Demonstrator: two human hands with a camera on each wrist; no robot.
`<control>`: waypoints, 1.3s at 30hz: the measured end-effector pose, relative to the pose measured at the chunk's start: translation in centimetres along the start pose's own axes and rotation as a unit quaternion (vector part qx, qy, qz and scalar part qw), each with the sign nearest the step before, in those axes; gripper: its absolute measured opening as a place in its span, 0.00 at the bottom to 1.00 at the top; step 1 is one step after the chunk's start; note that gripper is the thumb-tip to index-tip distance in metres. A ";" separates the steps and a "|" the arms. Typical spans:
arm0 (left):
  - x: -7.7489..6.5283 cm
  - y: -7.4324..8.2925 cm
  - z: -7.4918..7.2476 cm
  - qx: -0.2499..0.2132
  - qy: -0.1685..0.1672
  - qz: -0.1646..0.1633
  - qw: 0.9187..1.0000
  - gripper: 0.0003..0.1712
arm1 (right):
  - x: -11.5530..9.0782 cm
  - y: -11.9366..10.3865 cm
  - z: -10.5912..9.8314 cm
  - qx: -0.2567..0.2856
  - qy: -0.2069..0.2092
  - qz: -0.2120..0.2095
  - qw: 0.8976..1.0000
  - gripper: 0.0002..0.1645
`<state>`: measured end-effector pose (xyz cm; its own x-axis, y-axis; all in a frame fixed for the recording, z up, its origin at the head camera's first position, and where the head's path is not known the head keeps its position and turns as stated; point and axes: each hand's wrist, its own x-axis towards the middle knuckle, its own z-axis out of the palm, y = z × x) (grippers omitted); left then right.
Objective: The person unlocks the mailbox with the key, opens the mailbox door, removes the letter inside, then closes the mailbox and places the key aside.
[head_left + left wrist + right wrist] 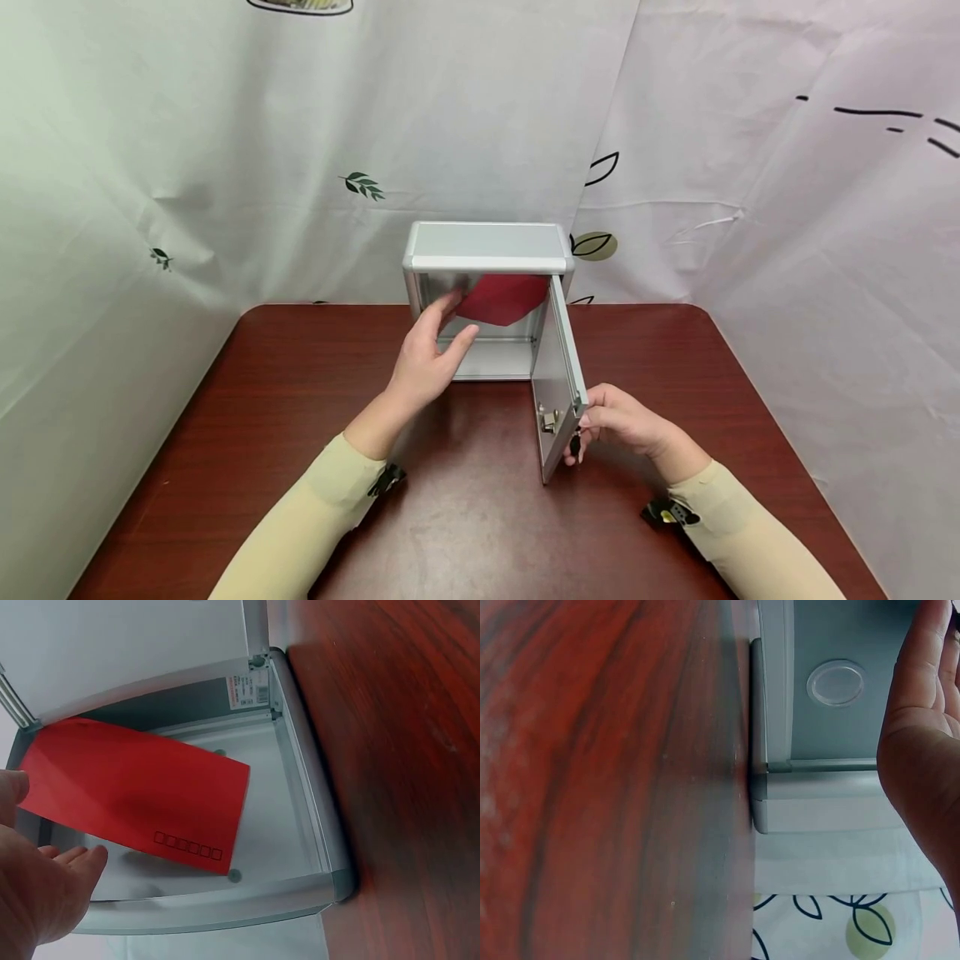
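A red envelope (142, 791) slants inside a small silver-framed box (491, 242), raised toward its top; printed squares run along one end. My left hand (427, 354) reaches into the front of the box, fingers extended and thumb apart. Its fingertips are at the envelope's left edge, and whether they touch it cannot be told. On the right side, the hinged door (558, 367) stands swung out, with a metal lock (550, 421) on its inner face. My right hand (618, 421) holds the door's free edge, beside a dark key (576, 443); its fingertips are partly hidden.
The box stands at the back of a reddish-brown table (442, 533), close to a white patterned cloth backdrop (480, 108). Cloth walls also rise on both sides. Inside the box, a printed label (247, 690) shows near the hinge side.
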<state>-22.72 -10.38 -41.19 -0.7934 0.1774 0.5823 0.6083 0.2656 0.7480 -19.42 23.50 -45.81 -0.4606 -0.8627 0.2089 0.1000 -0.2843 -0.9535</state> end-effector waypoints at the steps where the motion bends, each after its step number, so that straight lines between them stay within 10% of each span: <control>1: 0.2 -0.1 0.1 0.007 0.002 -0.001 1.000 0.36 | 0.0 0.0 0.0 0.001 -0.001 -0.001 1.000 0.27; 19: 3.4 -0.3 2.8 0.088 0.005 -0.050 0.995 0.45 | -0.1 -0.2 0.0 -0.001 0.002 0.000 1.000 0.27; 39: 4.8 -0.8 3.5 0.121 -0.007 -0.074 0.990 0.33 | 0.0 -0.1 0.2 -0.002 0.002 0.005 1.000 0.26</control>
<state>-27.10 -6.40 -40.10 -0.8742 0.1317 0.4674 0.4642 0.5091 0.7248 -19.25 23.43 -45.68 -0.4630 -0.8639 0.1982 0.1011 -0.2736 -0.9565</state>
